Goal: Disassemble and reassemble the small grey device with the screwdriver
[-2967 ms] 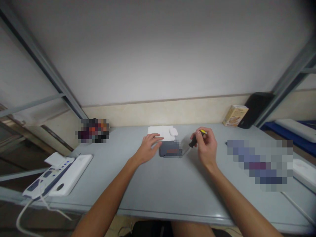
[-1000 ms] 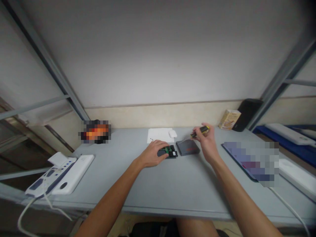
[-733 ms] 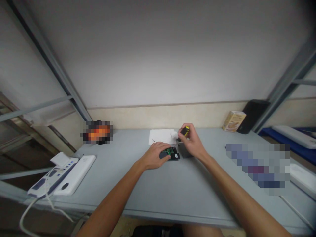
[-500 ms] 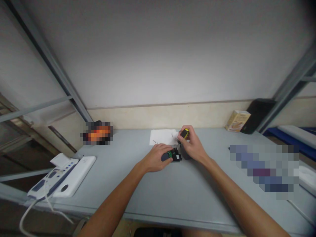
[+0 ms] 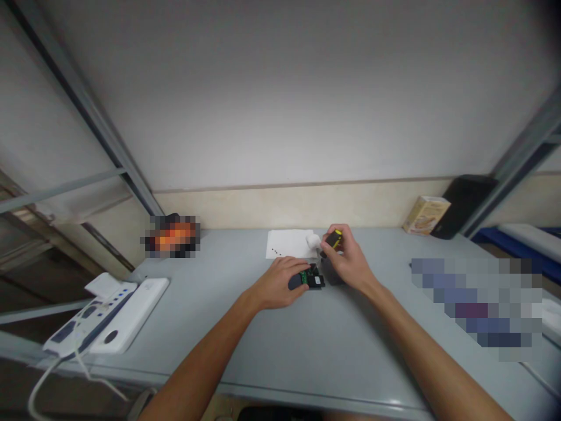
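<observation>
My left hand (image 5: 283, 282) grips a small black electronic device (image 5: 316, 281) with a green circuit board showing, holding it down on the grey table. Its thumb lies along the near side and the fingers along the far side. Just to the right, my right hand (image 5: 348, 257) is closed around a black and yellow screwdriver (image 5: 333, 240), tilted with its handle end up. The tip is too small to make out, close to the device. Behind both hands lies a white sheet of paper (image 5: 287, 241) with several tiny dark screws on it and a crumpled white piece at its right end.
On the left stand a white power strip (image 5: 90, 318) and a long white case (image 5: 135, 316), with cables off the table (image 5: 272, 356) edge. A blurred orange object (image 5: 175, 235) sits back left. A yellowish box (image 5: 426, 215) and a black case (image 5: 465, 202) lean at the back right.
My right hand has shifted slightly right with the screwdriver, showing more of the crumpled white piece. My left hand still holds the device; the view has moved a little.
</observation>
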The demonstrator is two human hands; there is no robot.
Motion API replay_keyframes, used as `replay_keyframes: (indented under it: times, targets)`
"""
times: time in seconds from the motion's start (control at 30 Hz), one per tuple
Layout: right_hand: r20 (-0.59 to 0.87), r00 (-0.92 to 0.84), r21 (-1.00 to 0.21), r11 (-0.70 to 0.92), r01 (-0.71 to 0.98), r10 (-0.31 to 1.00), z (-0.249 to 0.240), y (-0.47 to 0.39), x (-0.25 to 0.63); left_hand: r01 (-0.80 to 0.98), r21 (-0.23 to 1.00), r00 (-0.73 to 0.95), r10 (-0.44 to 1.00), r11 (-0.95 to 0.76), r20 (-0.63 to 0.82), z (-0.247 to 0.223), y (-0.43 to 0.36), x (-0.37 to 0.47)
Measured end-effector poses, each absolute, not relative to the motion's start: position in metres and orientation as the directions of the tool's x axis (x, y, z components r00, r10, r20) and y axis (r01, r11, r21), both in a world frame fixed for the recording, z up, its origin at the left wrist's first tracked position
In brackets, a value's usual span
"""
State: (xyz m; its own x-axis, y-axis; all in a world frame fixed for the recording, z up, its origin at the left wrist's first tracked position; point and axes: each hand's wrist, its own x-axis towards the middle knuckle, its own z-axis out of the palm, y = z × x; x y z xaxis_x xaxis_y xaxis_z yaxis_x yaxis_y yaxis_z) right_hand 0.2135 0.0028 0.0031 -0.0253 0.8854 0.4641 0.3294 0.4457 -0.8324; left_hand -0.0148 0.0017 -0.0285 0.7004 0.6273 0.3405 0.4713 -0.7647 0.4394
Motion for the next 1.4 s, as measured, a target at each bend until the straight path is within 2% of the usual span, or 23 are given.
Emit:
replay_keyframes:
  times: [0.13,0.33,0.57,0.8,1.0,1.27,1.4]
  targets:
    - [0.464,-0.064,-0.809,0.452,0.375,0.884,0.010,0.001,0.210,0.474,0.433,0.705,0.625,-0.767,0.334,-0.027,0.001,-0.014]
    - [0.569,-0.155,-0.697,0.574,0.430,0.808,0.031,0.010,0.207,0.485,0.457,0.677,0.651,-0.745,0.343,-0.030,0.001,-0.009]
    - [0.586,-0.120,-0.769,0.596,0.230,0.802,0.025,0.018,0.212,0.466,0.502,0.648,0.667,-0.729,0.367,-0.039,0.002,-0.005]
    - [0.531,-0.121,-0.835,0.542,0.099,0.839,0.011,0.014,0.214,0.462,0.508,0.652,0.667,-0.727,0.361,-0.037,0.001,-0.006]
    - [0.625,-0.005,-0.769,0.617,0.167,0.780,0.013,0.011,0.209,0.456,0.509,0.654,0.663,-0.730,0.365,-0.036,0.001,-0.006]
    - [0.549,-0.043,-0.832,0.551,0.062,0.835,0.006,0.015,0.213,0.469,0.539,0.642,0.689,-0.700,0.336,-0.032,0.000,-0.005]
    - [0.590,0.024,-0.802,0.582,0.131,0.807,0.003,0.015,0.210,0.452,0.546,0.652,0.679,-0.705,0.338,-0.033,0.000,-0.006]
